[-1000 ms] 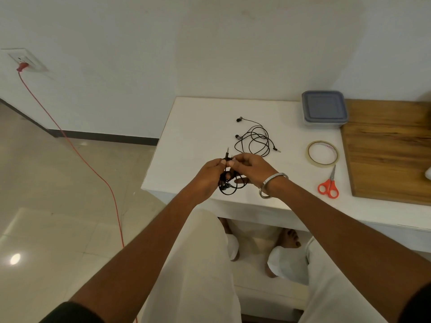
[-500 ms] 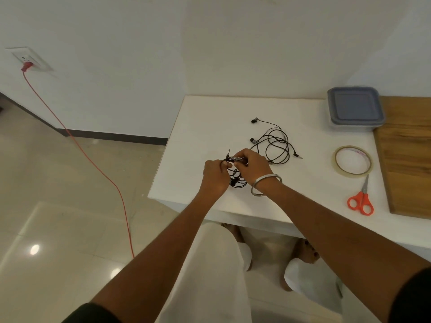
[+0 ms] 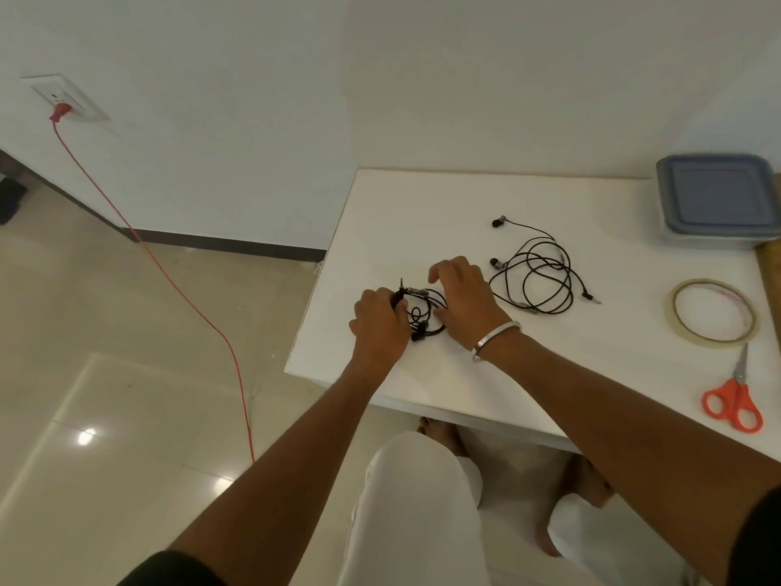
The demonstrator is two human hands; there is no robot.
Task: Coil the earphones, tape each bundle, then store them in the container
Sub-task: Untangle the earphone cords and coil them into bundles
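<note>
A small coiled bundle of black earphones (image 3: 422, 315) lies on the white table (image 3: 549, 374) near its left front corner. My left hand (image 3: 378, 327) grips the bundle's left side, with the jack sticking up past my fingers. My right hand (image 3: 462, 300) hovers over the bundle's right side with fingers spread and loosely bent; whether it touches the cord is unclear. A second, loose pair of black earphones (image 3: 536, 274) lies just right of my hands. A roll of clear tape (image 3: 714, 313) lies flat farther right. The lidded grey container (image 3: 718, 200) stands at the back right.
Orange-handled scissors (image 3: 735, 399) lie near the front right edge. A wooden board (image 3: 771, 264) shows at the right border. A red cable (image 3: 169, 281) runs from a wall socket (image 3: 67, 99) across the tiled floor on the left. My knees are below the table's front edge.
Both hands have lowered the coiled bundle from the air onto the table. My right hand's fingers have let go and spread above it. The view has shifted left.
</note>
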